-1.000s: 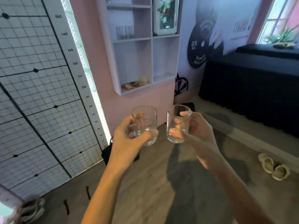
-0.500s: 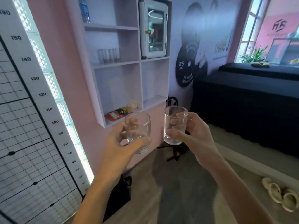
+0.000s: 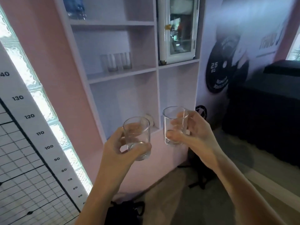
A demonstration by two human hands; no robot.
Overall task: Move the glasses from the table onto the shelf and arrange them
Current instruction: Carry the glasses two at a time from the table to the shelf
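Observation:
My left hand (image 3: 118,148) grips a clear tumbler (image 3: 137,137), held upright in front of the white wall shelf (image 3: 121,76). My right hand (image 3: 194,138) holds a second clear tumbler (image 3: 173,125), also upright, a little higher and to the right. Both glasses hang in the air below the shelf's middle board. On that board, in the left compartment, three clear glasses (image 3: 116,61) stand in a row near the back wall.
A small white glass-door cabinet (image 3: 179,28) fills the upper right compartment. A water bottle (image 3: 74,7) stands on the top left board. A dark covered table (image 3: 266,108) is at the right. A black bag (image 3: 125,211) and a black stand (image 3: 199,177) sit on the floor below.
The shelf has grown larger and closer in view, and the view has tilted up. Both hands keep the glasses upright and carry them toward the shelf.

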